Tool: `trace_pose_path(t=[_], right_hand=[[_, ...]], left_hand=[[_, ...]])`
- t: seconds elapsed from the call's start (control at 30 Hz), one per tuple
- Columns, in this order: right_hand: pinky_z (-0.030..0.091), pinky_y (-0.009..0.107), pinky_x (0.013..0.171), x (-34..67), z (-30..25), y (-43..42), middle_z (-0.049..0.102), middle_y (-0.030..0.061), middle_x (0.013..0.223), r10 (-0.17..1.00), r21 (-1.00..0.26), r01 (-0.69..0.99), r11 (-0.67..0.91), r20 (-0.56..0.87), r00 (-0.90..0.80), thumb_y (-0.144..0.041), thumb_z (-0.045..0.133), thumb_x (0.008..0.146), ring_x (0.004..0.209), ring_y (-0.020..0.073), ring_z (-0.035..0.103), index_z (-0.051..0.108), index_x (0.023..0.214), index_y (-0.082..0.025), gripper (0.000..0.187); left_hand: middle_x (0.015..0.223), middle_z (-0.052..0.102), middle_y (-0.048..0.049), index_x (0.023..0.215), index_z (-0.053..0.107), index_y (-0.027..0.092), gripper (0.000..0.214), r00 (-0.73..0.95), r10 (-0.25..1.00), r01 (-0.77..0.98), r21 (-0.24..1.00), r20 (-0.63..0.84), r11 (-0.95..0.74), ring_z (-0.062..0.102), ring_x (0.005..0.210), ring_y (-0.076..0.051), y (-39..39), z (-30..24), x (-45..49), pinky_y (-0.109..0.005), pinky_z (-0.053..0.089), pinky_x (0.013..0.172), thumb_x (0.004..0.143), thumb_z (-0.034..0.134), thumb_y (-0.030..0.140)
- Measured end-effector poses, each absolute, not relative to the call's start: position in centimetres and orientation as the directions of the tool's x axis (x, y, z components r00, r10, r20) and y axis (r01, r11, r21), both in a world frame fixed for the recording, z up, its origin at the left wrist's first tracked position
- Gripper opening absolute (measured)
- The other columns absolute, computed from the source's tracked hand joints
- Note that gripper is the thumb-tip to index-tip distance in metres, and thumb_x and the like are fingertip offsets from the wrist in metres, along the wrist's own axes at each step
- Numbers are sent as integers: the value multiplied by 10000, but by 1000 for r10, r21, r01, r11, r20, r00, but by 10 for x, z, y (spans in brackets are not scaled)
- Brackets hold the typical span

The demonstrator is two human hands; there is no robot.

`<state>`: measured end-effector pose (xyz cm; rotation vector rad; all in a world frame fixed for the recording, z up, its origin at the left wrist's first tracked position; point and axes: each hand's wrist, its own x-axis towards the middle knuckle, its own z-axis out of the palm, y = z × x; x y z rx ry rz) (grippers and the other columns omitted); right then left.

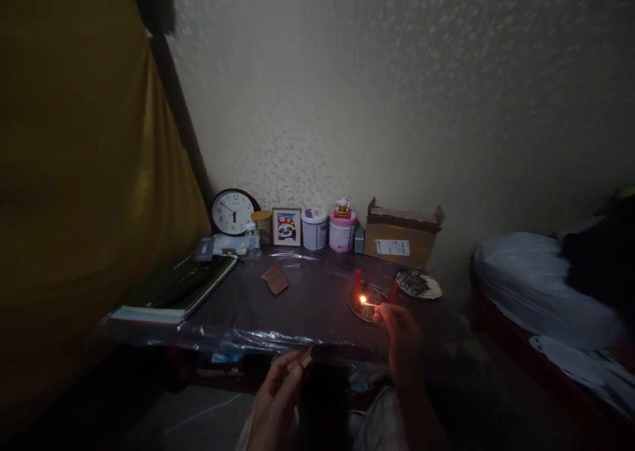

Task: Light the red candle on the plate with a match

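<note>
Pretty dark here, but the right hand [401, 335] has its fingers pinched on a lit match [370, 302], flame sitting over the small dish [364, 309] on the table [278, 312], right by two red candles [357, 281]. Left hand [278, 391] is down low in front of the table edge, fingers curled around a matchbox [306, 358]. A clock [232, 211] and a cardboard box [399, 238] line the wall.

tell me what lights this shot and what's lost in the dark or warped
Head view: dim overall; the lit match in the right hand glows brightest, over the dish. Left hand and the foreground sink into shadow. The yellow cloth at left looks stretched by the wide lens; the right edge is blurred.
</note>
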<state>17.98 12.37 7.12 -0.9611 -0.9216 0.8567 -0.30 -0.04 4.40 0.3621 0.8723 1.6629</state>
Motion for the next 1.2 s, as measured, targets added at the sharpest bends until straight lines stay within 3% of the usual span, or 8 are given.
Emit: trace_pose_path(t=[0.3, 0.57, 0.83, 1.2], right_hand=[[547, 304, 650, 184, 75, 126, 705, 2, 638, 931, -925, -248, 288, 210, 299, -386, 822, 605, 630, 162, 652, 715, 679, -192, 233], [506, 277, 640, 190, 76, 134, 677, -20, 606, 933, -924, -257, 281, 201, 297, -356, 807, 610, 604, 138, 616, 709, 653, -200, 190], [516, 270, 555, 194, 88, 139, 698, -9, 587, 941, -925, -289, 247, 158, 298, -325, 829, 532, 549, 146, 634, 707, 661, -200, 217], [587, 305, 655, 202, 87, 160, 731, 2, 675, 943, -917, -318, 239, 141, 301, -324, 815, 540, 625, 159, 675, 707, 680, -214, 208]], left_hand=[[914, 821, -60, 919, 713, 213, 315, -266, 939, -718, 695, -218, -42, 738, 942, -230, 0, 45, -4, -280, 542, 826, 652, 838, 324], [885, 817, -72, 902, 713, 199, 372, -305, 922, -698, 715, -239, -46, 734, 954, -289, 0, 49, -2, -382, 533, 858, 605, 853, 373], [945, 818, -83, 898, 716, 214, 361, -276, 931, -692, 721, -237, -21, 714, 1021, -282, -2, 50, -4, -362, 501, 928, 604, 859, 367], [915, 825, -49, 876, 716, 243, 325, -264, 931, -725, 688, -252, -20, 729, 988, -267, -2, 48, -4, -372, 513, 932, 609, 858, 363]])
